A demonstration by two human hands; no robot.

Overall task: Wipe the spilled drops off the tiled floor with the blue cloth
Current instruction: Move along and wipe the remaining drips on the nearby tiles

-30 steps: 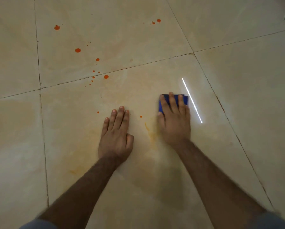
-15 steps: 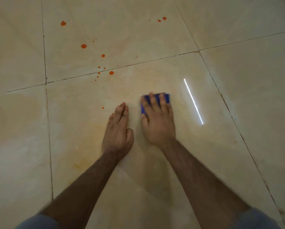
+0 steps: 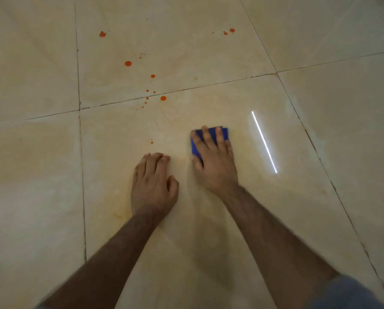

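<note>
We look down on a glossy cream tiled floor (image 3: 320,63), its large squares split by dark grout lines, 2 of which cross at the left. Our right hand (image 3: 216,162) lies flat on the folded blue cloth (image 3: 196,148), fingers straight and slightly spread over it, thumb along its near left edge, pressing it to the tile. Our left hand (image 3: 153,186) rests on the bare floor just to the left of the cloth, apart from it, its fingers curled under and close together; it seems to hold nothing, though motion blur softens the fingertips. Orange-red drops (image 3: 163,98) are scattered further away, most on the far tile and across the grout line, with 1 small drop (image 3: 151,142) near the left hand's knuckles. Pale yellowish smears tint the tile around both hands. A thin bright reflection (image 3: 264,141) streaks the floor right of the cloth.
</note>
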